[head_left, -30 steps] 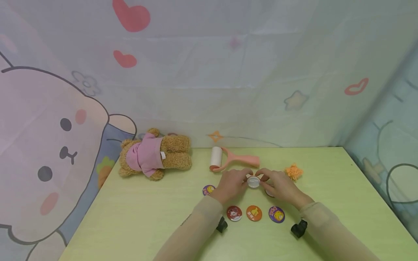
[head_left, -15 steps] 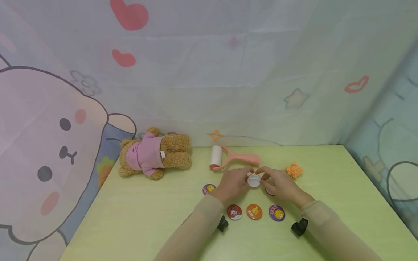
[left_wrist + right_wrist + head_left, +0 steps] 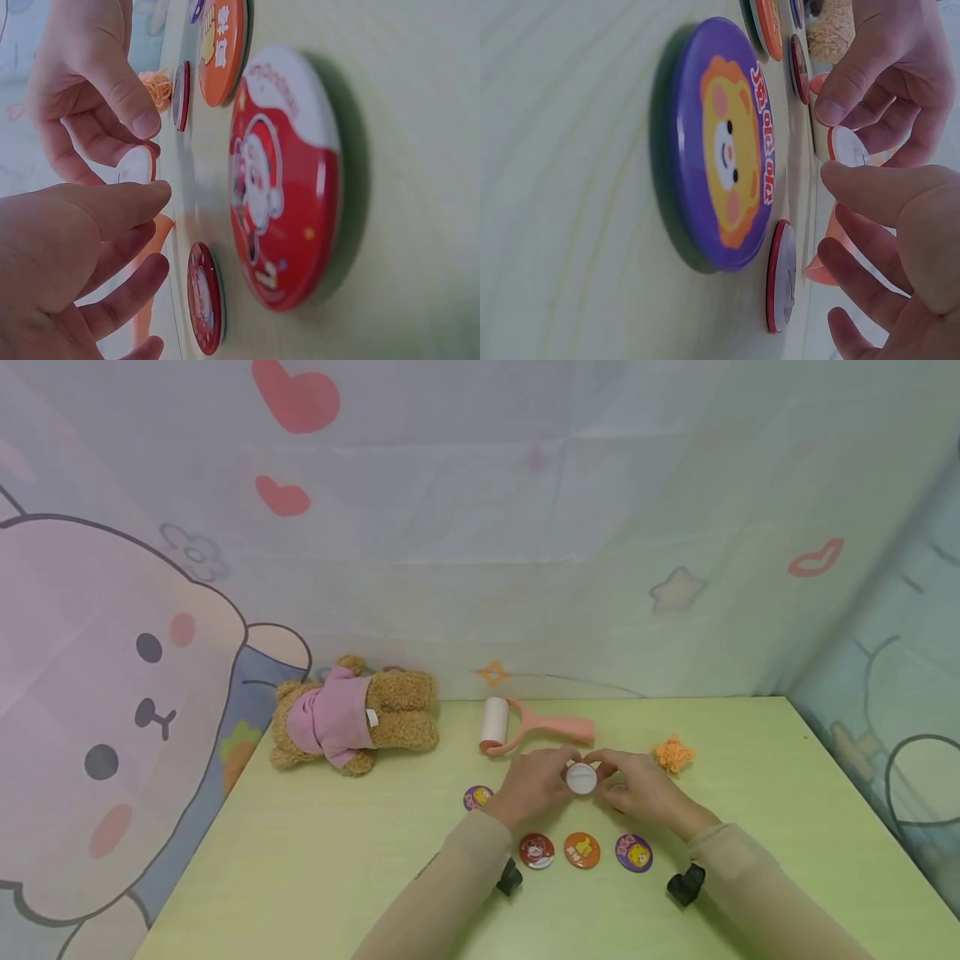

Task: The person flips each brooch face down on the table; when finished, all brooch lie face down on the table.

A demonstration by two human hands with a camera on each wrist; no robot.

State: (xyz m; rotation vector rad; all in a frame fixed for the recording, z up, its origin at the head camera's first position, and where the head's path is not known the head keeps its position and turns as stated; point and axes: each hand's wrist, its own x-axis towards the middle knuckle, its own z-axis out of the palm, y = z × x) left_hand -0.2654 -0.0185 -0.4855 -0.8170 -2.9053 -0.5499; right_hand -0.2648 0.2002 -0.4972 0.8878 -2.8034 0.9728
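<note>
Both hands meet over the middle of the table in the head view. Between them is a round pin badge (image 3: 581, 779), its white back toward the head camera and a red rim showing in the left wrist view. My left hand (image 3: 534, 783) pinches its left edge, while my right hand (image 3: 637, 785) pinches the opposite edge. Another badge (image 3: 781, 277) lies white back up beside the right hand, mostly hidden by it in the head view. Nearer the body lie a red Santa badge (image 3: 281, 180), an orange thumbs-up badge (image 3: 582, 850) and a purple lion badge (image 3: 724, 146).
Left of the left hand is another purple badge (image 3: 477, 797); a red badge (image 3: 205, 298) shows in the left wrist view. Behind the hands lie a lint roller (image 3: 555, 727) and an orange fuzzy star (image 3: 673, 755). A teddy bear (image 3: 337, 717) lies at the back left.
The held badge has tilted so that its white back faces the head camera more fully. Both hands have stayed nearly in place, and the other things lie as before.
</note>
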